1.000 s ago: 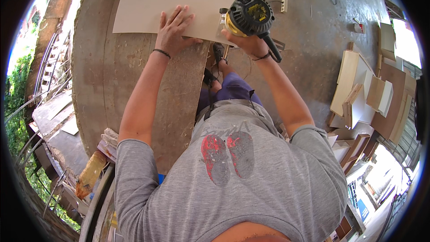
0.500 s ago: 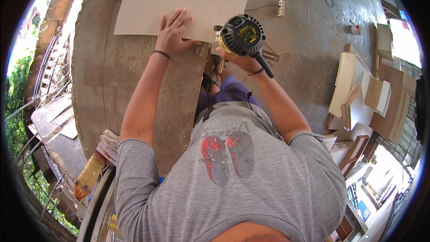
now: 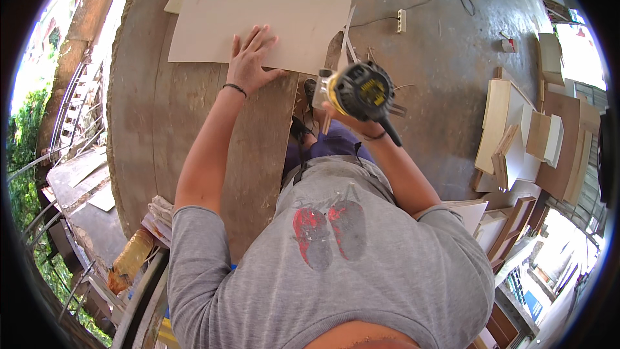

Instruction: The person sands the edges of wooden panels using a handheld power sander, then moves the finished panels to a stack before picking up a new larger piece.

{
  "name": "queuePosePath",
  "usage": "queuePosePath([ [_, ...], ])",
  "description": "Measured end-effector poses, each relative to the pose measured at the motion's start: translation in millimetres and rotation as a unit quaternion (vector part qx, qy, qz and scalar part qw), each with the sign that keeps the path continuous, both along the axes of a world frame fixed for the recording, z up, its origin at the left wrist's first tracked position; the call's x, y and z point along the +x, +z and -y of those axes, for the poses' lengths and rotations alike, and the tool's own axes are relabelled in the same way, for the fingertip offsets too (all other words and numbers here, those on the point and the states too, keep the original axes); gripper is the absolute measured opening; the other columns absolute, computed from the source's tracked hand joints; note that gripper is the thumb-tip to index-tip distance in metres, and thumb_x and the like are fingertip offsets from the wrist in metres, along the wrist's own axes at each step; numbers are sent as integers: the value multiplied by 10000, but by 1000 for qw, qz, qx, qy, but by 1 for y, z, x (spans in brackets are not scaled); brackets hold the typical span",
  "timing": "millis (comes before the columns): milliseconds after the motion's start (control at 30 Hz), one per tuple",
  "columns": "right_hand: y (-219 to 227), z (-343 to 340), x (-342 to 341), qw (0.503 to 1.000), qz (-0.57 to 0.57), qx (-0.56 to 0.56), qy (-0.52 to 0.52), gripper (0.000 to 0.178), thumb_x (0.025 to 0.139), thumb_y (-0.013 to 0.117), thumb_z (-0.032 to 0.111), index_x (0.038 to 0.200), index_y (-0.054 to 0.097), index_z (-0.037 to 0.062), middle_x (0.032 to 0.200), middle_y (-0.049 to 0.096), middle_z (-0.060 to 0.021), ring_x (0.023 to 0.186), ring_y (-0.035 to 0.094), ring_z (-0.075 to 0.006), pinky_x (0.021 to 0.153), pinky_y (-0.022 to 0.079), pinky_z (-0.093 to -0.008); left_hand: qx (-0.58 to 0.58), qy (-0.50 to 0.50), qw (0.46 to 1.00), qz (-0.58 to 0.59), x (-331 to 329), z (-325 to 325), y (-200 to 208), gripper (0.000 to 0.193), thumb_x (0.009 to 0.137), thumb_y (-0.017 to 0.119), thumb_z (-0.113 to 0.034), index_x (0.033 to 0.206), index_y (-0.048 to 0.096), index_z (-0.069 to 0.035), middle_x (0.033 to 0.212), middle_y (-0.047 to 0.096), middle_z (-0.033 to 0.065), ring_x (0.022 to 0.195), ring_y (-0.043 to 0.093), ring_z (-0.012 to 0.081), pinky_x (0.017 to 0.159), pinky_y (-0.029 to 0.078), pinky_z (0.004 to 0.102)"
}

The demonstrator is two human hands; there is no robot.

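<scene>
A pale, flat board [image 3: 278, 6] lies on the worn wooden workbench [image 3: 200, 136]. My left hand [image 3: 250, 64] rests flat on the board's near edge, fingers spread and thumb out to the side. In my right hand [image 3: 352, 123] is a black and yellow trim router [image 3: 365, 90], gripped round its body and partly hiding my fingers. The router is held off the bench's right side, just past the board's near right corner and apart from it. A thin white strip [image 3: 349, 35] shows along the board's right edge.
On the floor to the right lies a white power strip [image 3: 402, 21] with a dark cord. Wooden box-like pieces [image 3: 504, 123] are stacked farther right. A small pale block [image 3: 173, 4] pokes out at the board's left. Scrap wood [image 3: 132, 252] lies at the lower left.
My right hand has drawn the router toward me and to the right, away from the board's corner. The white strip along the right edge has come into sight. My left hand stays on the board.
</scene>
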State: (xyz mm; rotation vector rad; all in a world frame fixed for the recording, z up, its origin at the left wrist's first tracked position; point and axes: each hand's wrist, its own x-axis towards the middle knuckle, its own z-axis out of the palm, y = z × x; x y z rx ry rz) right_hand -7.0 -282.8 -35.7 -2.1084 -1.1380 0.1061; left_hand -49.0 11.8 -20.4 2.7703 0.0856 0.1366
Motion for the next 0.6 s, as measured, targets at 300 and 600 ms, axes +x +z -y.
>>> queuePosePath([
  [300,88,41,-26,938,-279,203,-37,620,667,804,230,1165,484,48,1171,531,-123,1069,543,-232,900,454,-346,-266,-4,964,12,34,66,21,530,796,629,-411,1191,605,-59,1373,468,131,1371,285,289,1112,138,510],
  [600,102,40,-24,890,-369,267,-15,216,870,600,113,1038,557,-15,1204,542,-162,962,626,-229,849,518,-313,-330,-188,907,-181,90,106,47,254,828,646,-304,862,702,-58,1132,623,120,1107,532,228,962,399,345],
])
